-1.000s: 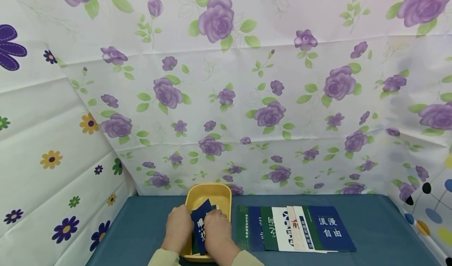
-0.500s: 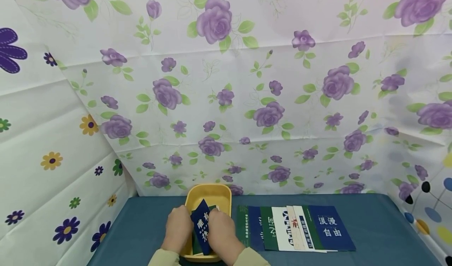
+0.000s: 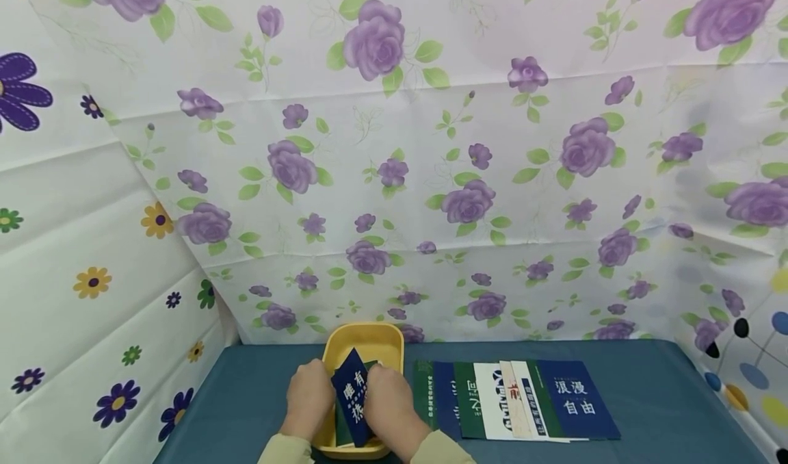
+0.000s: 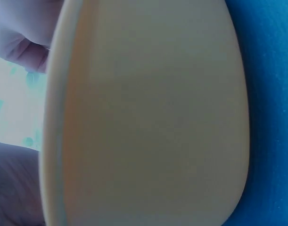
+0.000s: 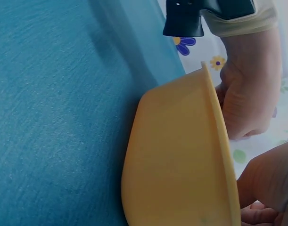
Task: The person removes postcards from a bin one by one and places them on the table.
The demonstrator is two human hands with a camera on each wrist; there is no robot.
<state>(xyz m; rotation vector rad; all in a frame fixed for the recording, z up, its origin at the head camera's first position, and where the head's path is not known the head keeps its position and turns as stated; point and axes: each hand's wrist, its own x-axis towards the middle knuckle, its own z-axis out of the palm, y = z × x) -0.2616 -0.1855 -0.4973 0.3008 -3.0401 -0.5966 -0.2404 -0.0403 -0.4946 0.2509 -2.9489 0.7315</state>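
Bin (image 3: 369,341) was yellow plastic with rounded corners, sitting on a blue-green table (image 3: 246,389) up near the back, and both hands were busy over it. So the thing being handled was a dark blue card (image 3: 353,397) with white Chinese characters, tilted with one corner pointing up, right over the bin. Left hand (image 3: 309,394) had its fingers curled and was pinching the left side of it, right hand (image 3: 390,404) had the right side, so yeah, gripped from both ends. Fingertips were mostly hidden, so I can't tell how each finger sat. Under the blue one you could see part of a green card (image 3: 342,428) in the bin; couldn't tell if the two were touching.

Just right of the bin there was an overlapping row of cards (image 3: 492,402), greens, blues and whites, with a blue end card (image 3: 575,395) on the far right showing big white characters. Pale sleeves (image 3: 286,450) on both arms. Behind it all hung a sheet with purple roses (image 3: 382,142).

The left wrist cam mostly got the bin's outer wall. The right wrist one also caught a dark gadget (image 5: 184,19) at a sleeved wrist.
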